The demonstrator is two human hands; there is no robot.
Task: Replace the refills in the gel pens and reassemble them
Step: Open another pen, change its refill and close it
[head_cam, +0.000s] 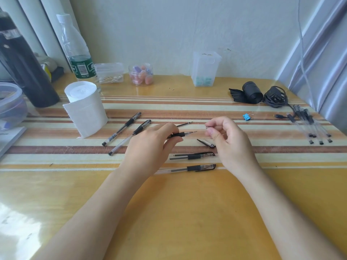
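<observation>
A left hand [150,147] is gripping an open gel pen [178,135] by its black grip, low over the table [56,184], with the bare tip pointing right. The right hand [231,139] is pinching a small piece [207,127] between thumb and forefinger. It is possibly the pen's nose cone, but too small to tell. A loose cap [206,143] is lying just beside that thumb. Two capped pens [193,156] are lying nearer the person. Two more pens [122,128] are lying left, near a paper roll [84,107].
</observation>
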